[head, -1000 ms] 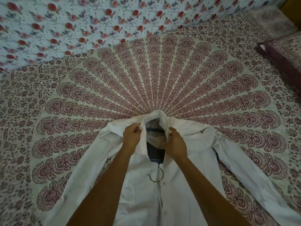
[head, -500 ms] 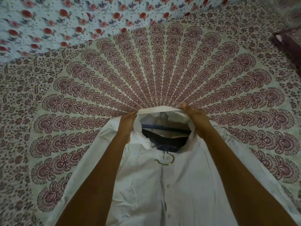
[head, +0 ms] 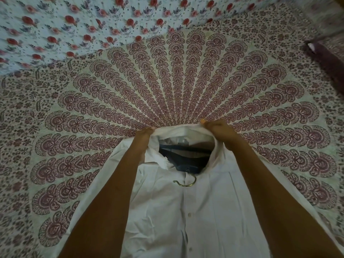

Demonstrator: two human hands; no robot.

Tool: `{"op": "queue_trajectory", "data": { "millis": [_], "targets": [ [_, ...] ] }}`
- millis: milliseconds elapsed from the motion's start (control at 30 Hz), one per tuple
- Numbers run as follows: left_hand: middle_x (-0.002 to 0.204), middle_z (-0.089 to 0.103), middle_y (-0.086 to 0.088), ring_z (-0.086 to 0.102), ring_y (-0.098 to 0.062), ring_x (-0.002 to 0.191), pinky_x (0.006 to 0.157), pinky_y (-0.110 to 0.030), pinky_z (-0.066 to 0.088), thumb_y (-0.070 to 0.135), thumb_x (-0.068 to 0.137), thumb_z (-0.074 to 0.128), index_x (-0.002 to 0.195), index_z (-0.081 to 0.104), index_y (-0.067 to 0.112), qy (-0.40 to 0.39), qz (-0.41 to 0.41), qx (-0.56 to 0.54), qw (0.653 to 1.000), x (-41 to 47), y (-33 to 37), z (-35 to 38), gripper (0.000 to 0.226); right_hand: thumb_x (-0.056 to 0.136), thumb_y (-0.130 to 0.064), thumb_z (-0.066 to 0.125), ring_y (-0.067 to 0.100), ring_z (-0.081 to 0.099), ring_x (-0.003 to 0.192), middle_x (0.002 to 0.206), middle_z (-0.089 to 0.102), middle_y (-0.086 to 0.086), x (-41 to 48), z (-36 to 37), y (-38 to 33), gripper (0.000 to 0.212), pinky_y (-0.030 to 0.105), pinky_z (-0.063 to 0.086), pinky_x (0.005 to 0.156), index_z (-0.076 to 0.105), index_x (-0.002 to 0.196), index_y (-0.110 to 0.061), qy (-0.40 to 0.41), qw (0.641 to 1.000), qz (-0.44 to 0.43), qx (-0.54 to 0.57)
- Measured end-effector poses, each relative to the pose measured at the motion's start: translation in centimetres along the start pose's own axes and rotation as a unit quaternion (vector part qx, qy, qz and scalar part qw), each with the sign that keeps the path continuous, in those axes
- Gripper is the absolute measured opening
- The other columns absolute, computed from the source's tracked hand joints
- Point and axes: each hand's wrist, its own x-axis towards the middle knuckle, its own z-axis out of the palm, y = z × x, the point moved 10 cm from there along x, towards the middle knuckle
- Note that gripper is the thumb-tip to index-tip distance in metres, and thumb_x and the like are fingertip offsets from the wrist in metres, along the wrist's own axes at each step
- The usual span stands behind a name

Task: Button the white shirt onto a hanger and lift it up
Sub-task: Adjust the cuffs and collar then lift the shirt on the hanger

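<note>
A white shirt (head: 186,220) lies flat on the patterned bedspread, its front buttoned along the placket, collar end pointing away from me. A dark blue hanger (head: 186,161) sits inside the collar opening, and its brass hook (head: 186,181) lies on the shirt front. My left hand (head: 144,135) grips the collar's left side. My right hand (head: 217,130) pinches the collar's right side. Between them the collar edge is stretched wide and taut. Both sleeves spread outward to the sides.
The bedspread (head: 176,81) with a maroon fan print covers the whole bed. A white sheet with red roses (head: 74,25) lies at the far left. A dark maroon pillow (head: 327,60) sits at the far right edge.
My hands went from close together at the collar front to wide apart along its far edge, stretching the collar open and exposing more of the hanger.
</note>
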Motion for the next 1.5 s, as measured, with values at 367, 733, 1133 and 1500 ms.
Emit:
{"op": "queue_trajectory", "data": {
  "millis": [367,733,1133,1500],
  "targets": [
    [0.049,0.063,0.003,0.059,-0.012,0.061,0.060,-0.025,0.048,0.024,0.092,0.051,0.077,0.056,0.013,-0.033,-0.066,-0.161,0.984,0.9,-1.3,-0.3,0.019,0.089,-0.029,0.056,0.013,0.065,0.060,0.064,0.069,0.000,-1.1,1.7,1.0,0.026,0.018,0.049,0.056,0.069,0.082,-0.007,-0.104,0.993,0.032,0.035],
    [0.096,0.068,-0.017,0.063,-0.032,0.091,0.086,-0.038,0.051,0.051,0.074,0.065,0.097,0.066,0.005,-0.063,-0.003,-0.004,0.998,-1.1,-0.2,-0.6,0.051,0.074,-0.051,0.069,0.024,0.051,0.070,0.075,0.052,0.017,-2.5,-2.1,4.6,0.052,0.030,0.042,0.069,0.062,0.083,0.000,0.186,0.967,0.084,0.155],
    [0.096,0.068,-0.013,0.059,-0.027,0.093,0.085,-0.036,0.046,0.027,0.092,0.052,0.092,0.066,0.014,-0.139,0.042,0.037,0.989,-4.6,-2.3,-1.2,0.020,0.085,-0.041,0.061,0.017,0.034,0.048,0.053,0.036,0.006,-3.0,-2.1,3.5,0.050,0.029,0.032,0.053,0.038,0.052,-0.013,0.279,0.923,0.105,0.243],
    [0.073,0.064,0.007,0.057,0.001,0.068,0.066,-0.010,0.042,0.007,0.084,0.063,0.093,0.060,0.002,-0.235,-0.011,0.181,0.955,-7.4,-7.8,-0.2,0.011,0.086,-0.044,0.058,0.006,0.033,0.031,0.033,0.035,-0.005,-3.3,-3.3,3.4,0.053,0.016,0.028,0.037,0.035,0.049,-0.014,0.301,0.922,0.076,0.231]
  ]
}}
